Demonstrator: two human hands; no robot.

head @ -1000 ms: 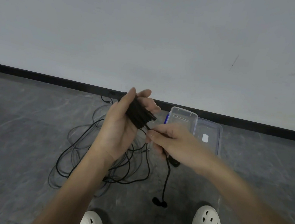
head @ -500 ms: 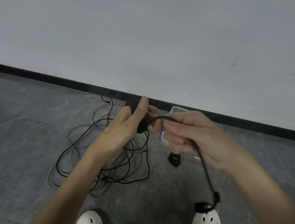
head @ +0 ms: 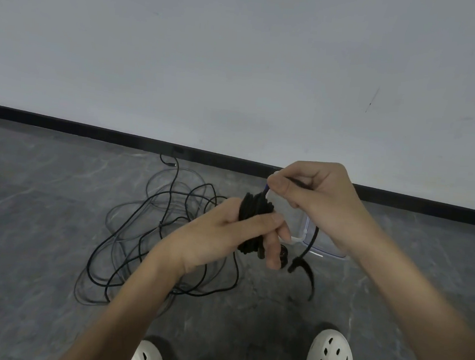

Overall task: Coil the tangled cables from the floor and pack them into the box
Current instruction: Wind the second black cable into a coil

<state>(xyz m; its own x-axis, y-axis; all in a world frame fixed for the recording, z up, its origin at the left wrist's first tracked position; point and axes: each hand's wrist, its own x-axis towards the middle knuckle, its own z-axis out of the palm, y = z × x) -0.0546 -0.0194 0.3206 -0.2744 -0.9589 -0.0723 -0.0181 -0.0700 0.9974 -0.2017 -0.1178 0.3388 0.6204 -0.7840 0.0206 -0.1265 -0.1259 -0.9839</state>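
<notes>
Higher right hand (head: 314, 203), tight black cable coil (head: 253, 210)

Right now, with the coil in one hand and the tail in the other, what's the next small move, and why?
Probably carry the right hand round the coil, wrapping the tail onto it. The left hand grips the coil, and the loose tail hangs from the right hand's pinch, so it is not ready for the box.
</notes>
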